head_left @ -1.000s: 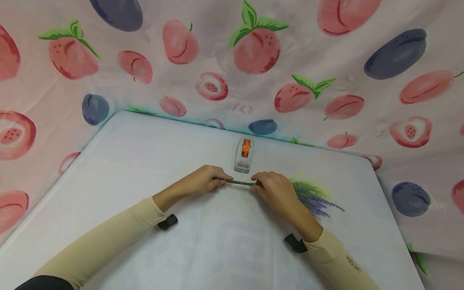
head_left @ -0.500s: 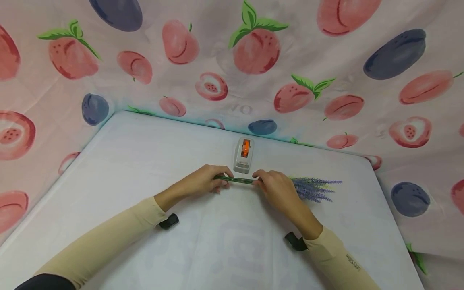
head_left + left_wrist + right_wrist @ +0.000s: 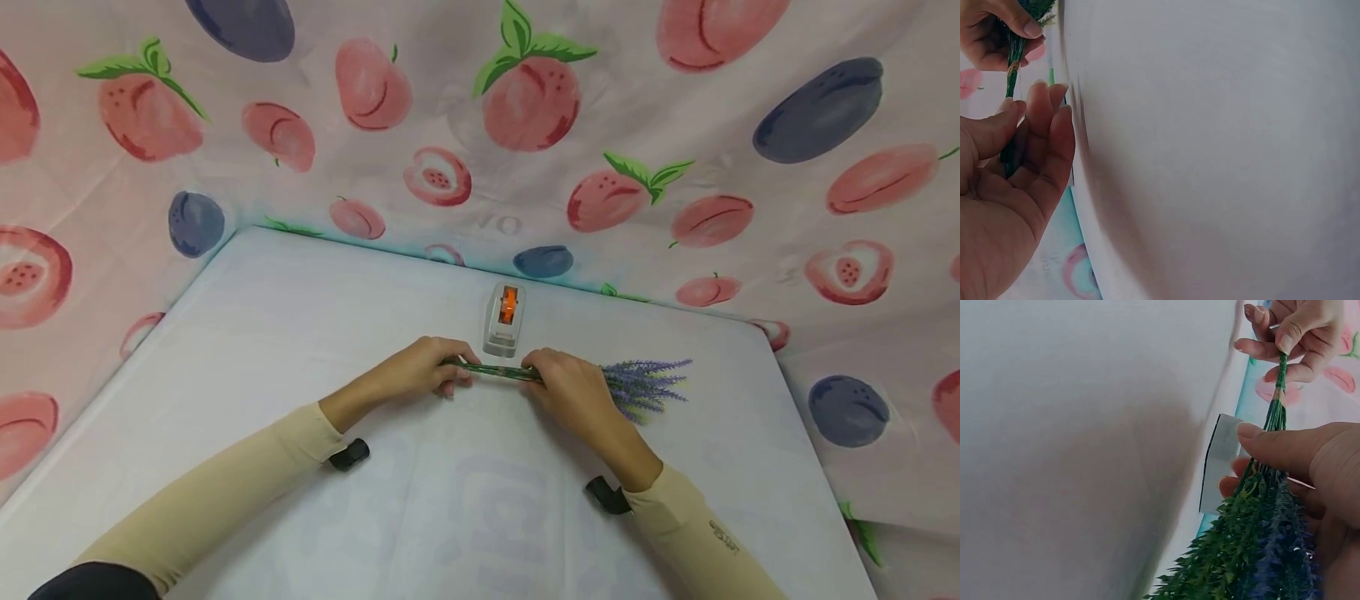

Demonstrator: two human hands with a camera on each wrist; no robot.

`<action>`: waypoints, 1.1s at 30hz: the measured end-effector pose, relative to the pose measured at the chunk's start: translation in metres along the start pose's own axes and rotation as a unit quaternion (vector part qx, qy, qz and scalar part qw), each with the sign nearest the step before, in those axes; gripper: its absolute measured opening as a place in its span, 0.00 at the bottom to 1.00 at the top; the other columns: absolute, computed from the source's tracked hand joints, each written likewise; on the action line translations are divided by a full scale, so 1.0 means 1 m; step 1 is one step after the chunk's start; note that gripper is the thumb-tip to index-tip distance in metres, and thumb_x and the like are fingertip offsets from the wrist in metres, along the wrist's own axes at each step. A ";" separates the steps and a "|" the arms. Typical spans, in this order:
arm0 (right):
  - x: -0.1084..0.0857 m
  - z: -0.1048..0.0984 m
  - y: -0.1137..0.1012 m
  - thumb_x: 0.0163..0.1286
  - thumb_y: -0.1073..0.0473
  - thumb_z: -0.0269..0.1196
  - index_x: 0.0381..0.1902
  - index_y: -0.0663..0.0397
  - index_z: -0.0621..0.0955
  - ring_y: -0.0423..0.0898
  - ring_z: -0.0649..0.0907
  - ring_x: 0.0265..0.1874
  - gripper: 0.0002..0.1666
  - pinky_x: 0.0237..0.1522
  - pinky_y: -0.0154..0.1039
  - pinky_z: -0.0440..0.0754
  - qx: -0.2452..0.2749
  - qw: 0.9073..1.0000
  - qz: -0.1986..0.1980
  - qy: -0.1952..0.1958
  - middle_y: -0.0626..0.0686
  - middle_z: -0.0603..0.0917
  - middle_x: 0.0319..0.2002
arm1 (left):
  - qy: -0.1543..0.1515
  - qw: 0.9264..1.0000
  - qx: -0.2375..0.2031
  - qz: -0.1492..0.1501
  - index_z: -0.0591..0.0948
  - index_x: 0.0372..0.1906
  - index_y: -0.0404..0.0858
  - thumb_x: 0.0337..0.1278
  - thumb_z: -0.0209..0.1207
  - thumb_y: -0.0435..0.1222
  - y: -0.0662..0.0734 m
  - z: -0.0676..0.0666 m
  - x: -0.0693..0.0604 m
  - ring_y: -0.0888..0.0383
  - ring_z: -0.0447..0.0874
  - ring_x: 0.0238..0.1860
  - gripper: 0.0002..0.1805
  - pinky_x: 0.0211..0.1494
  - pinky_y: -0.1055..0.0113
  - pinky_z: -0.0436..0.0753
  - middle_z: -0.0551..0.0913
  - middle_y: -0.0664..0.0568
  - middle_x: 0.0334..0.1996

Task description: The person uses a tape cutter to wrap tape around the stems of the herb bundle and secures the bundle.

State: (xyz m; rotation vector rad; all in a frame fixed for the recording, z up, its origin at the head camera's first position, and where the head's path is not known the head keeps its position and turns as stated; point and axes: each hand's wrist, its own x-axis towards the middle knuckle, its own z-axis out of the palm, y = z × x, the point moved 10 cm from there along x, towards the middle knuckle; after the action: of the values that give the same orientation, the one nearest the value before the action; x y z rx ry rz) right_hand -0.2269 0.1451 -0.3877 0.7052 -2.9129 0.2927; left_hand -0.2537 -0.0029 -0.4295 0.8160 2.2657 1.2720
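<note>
A bunch of artificial lavender [image 3: 647,385] with purple and green sprigs is held sideways above the table, its heads pointing right. My left hand [image 3: 425,367] pinches the stem ends between thumb and fingers. Nearer the flower heads, my right hand [image 3: 572,387] grips the stems, hiding part of them. A thin tan band [image 3: 1279,395] circles the green stems between the two hands, also visible in the left wrist view. Just beyond the stems stands a clear tape dispenser [image 3: 503,321] with an orange roll core; its grey side shows behind my right thumb in the right wrist view.
A white cloth covers the table [image 3: 300,283]. Behind and around it hangs a pink curtain [image 3: 465,100] printed with fruit. Dark wrist mounts [image 3: 350,455] jut from beneath both sleeves, low over the table.
The lavender bunch has turned about its stems, so the heads fan differently and sit less spread out. Both hands keep nearly the same places. The tape dispenser stays put.
</note>
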 end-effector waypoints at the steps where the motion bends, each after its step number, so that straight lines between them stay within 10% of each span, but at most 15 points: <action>1: 0.000 0.000 0.000 0.60 0.57 0.77 0.46 0.52 0.86 0.43 0.84 0.29 0.17 0.28 0.41 0.82 -0.002 1.000 0.002 0.002 0.48 0.87 0.37 | -0.001 1.000 -0.002 -0.002 0.83 0.54 0.35 0.71 0.57 0.27 -0.001 0.000 0.000 0.57 0.83 0.26 0.12 0.32 0.67 0.84 0.90 0.45 0.39; 9: -0.003 -0.007 0.002 0.57 0.57 0.79 0.42 0.51 0.85 0.46 0.85 0.28 0.17 0.29 0.44 0.83 -0.023 0.998 -0.009 0.054 0.49 0.88 0.36 | -0.008 1.000 -0.006 -0.013 0.83 0.55 0.34 0.73 0.55 0.29 -0.002 0.000 0.001 0.58 0.83 0.26 0.12 0.33 0.67 0.84 0.90 0.45 0.39; 17: -0.004 -0.009 -0.001 0.60 0.57 0.77 0.41 0.52 0.87 0.50 0.87 0.38 0.13 0.58 0.54 0.80 -0.030 0.997 -0.041 0.059 0.50 0.89 0.37 | 0.015 0.997 0.072 0.013 0.85 0.57 0.32 0.73 0.55 0.29 0.005 -0.008 0.001 0.63 0.77 0.27 0.14 0.33 0.72 0.78 0.86 0.45 0.36; 24: -0.004 -0.010 -0.001 0.61 0.58 0.76 0.41 0.53 0.88 0.51 0.86 0.42 0.12 0.64 0.58 0.76 -0.015 0.997 -0.051 0.054 0.51 0.85 0.39 | 0.022 0.993 0.113 0.034 0.82 0.61 0.29 0.73 0.54 0.28 0.011 -0.007 0.002 0.64 0.75 0.24 0.17 0.33 0.71 0.76 0.77 0.49 0.33; 33: -0.002 -0.012 0.001 0.63 0.59 0.75 0.44 0.53 0.88 0.52 0.87 0.44 0.12 0.64 0.63 0.73 -0.008 0.998 -0.045 0.052 0.51 0.88 0.39 | 0.025 0.997 0.068 0.017 0.78 0.60 0.37 0.71 0.59 0.29 0.006 -0.006 0.006 0.63 0.76 0.23 0.16 0.32 0.69 0.76 0.80 0.48 0.31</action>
State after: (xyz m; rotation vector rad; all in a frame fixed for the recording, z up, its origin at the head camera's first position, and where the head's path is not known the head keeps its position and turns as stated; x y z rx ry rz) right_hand -0.2249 0.1498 -0.3766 0.7903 -2.7738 0.2871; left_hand -0.2599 -0.0006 -0.4221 0.8832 2.4108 1.1752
